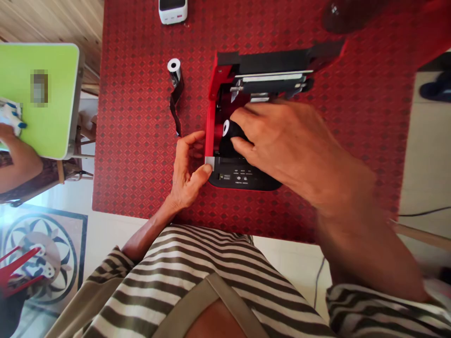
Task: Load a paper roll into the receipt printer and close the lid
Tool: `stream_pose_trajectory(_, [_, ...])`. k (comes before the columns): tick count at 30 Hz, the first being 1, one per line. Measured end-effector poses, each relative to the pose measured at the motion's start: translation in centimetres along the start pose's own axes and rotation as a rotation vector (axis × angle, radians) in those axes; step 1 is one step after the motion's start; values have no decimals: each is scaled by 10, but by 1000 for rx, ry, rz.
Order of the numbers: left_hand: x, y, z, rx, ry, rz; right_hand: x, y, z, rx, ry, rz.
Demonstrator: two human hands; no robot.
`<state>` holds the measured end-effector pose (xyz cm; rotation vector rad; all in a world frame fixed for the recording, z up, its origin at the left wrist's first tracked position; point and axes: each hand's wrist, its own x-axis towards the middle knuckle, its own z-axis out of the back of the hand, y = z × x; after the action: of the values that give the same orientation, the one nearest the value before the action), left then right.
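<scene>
A red and black label printer (257,182) lies on the table with its lid (275,61) raised. My right hand (282,136) reaches into the compartment, its thumb and fingers closed around a black roll with a white core (226,128). Part of that roll is hidden under the hand. At the printer's front left corner, my left hand (188,171) rests its thumb on top, with the fingers curled against the side. Left of the printer stands another black roll with a white core (174,70), a loose strip of black ribbon (175,110) trailing from it.
The table has a red patterned cover (137,141). A small white device (172,11) sits at its far edge, and a dark round object (338,16) is at the far right. Beside it on the left is a green table (52,126), where another person's arm (17,159) shows.
</scene>
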<state>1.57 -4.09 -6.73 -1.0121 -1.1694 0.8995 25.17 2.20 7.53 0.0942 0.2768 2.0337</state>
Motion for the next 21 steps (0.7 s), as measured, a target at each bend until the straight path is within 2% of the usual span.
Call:
stream_pose_trajectory(3, [2,-1,1,-1,6,-11,-18,7,10,-2,-82,-2])
stream_pose_trajectory(6, [3,-1,3,10,9,-25,-49,9,20,36,-259,-25])
stream_pose_trajectory(9, [5,0,3,21,-6,-50,-87,3,26,234,-500,-159])
stream_pose_trajectory(11, [6,1,2,21,-14,-66,-110,-4,19,443,-662,-297])
stream_pose_trajectory(12, [7,1,2,18,-19,-71,-119,-8,11,542,-722,-363])
stream_pose_trajectory(14, [8,0,1,7,-28,-73,-132,-18,-12,702,-761,-455])
stream_pose_trajectory(17, [9,1,0,-15,-19,-50,-137,-34,-57,846,-711,-459])
stream_pose_trajectory(21, [10,3,0,4,-39,-47,-121,-47,-105,881,-627,-444])
